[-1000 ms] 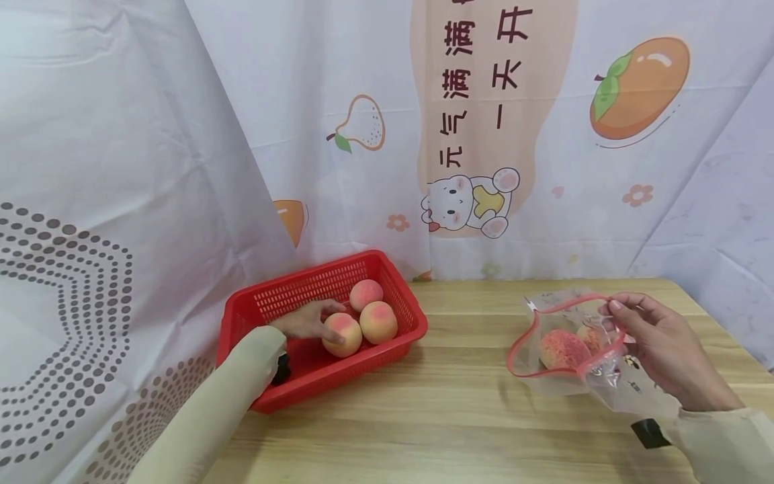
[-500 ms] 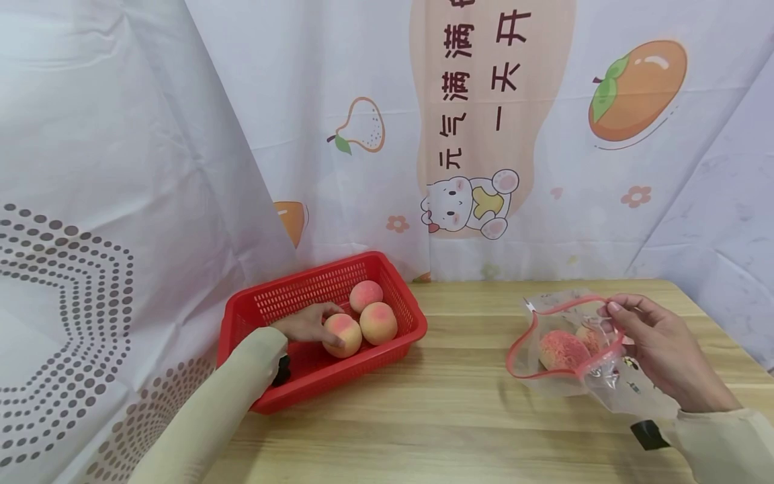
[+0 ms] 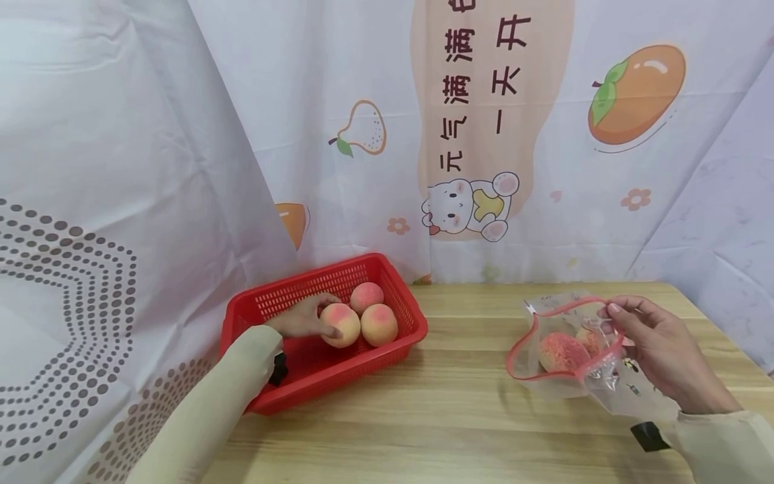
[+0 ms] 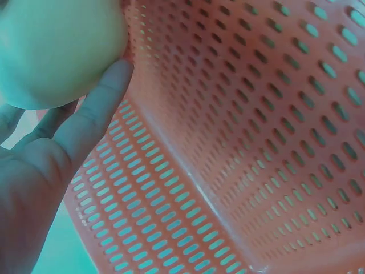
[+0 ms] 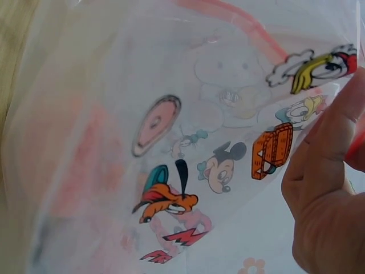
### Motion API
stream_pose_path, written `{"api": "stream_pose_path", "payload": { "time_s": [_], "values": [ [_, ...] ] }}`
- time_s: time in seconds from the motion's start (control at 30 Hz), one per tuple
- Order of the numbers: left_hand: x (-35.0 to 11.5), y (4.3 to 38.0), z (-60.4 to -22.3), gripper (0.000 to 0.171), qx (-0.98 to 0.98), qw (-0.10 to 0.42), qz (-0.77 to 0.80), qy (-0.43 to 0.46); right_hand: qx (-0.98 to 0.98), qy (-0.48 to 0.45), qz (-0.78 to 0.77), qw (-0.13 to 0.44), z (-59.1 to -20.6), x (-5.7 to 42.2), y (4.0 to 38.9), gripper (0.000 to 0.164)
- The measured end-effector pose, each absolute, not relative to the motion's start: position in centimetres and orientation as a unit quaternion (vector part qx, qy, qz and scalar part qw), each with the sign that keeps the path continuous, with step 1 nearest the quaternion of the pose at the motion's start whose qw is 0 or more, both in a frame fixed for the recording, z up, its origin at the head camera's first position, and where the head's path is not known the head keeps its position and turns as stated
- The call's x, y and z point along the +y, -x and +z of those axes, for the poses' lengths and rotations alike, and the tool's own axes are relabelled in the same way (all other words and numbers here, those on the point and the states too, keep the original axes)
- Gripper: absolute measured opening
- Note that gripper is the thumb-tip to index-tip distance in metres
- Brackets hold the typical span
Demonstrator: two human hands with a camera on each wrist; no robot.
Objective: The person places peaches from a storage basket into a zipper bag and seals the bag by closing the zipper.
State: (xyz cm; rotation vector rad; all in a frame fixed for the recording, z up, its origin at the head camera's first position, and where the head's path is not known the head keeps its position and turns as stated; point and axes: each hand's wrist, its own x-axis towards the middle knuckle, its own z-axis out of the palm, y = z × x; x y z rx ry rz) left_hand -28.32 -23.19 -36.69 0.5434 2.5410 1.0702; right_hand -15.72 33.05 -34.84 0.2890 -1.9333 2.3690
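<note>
Inside the red basket (image 3: 326, 373), my left hand (image 3: 305, 317) grips a peach (image 3: 340, 326), thumb in front and fingers behind it. The left wrist view has the same peach (image 4: 60, 48) against my fingers, above the slotted basket floor. Two more peaches (image 3: 379, 325) lie in the basket's right end. My right hand (image 3: 659, 346) pinches the red-edged rim of a clear zip bag (image 3: 629, 386), its mouth spread apart. Through the film show a redder peach (image 3: 562, 352) and part of another. Cartoon prints cover the bag (image 5: 222, 171) in the right wrist view.
Basket and bag both rest on a wooden table (image 3: 459, 403), with bare wood between them. A white printed curtain (image 3: 363, 202) hangs behind the table, and a dotted grey cloth (image 3: 121, 168) hangs at the left.
My left hand has raised the peach slightly within the basket, tilting its pink top toward the back. The right hand stays in place on the bag's rim.
</note>
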Motion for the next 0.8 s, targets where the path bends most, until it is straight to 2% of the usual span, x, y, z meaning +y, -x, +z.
{"api": "stream_pose_path", "payload": {
  "time_s": [0.8],
  "values": [
    [-22.5,27.9,-34.5,0.062,0.875,0.139,0.406,-0.223,-0.63,-0.102,0.769,0.034,-34.9,33.1,15.8,0.019]
  ]
}}
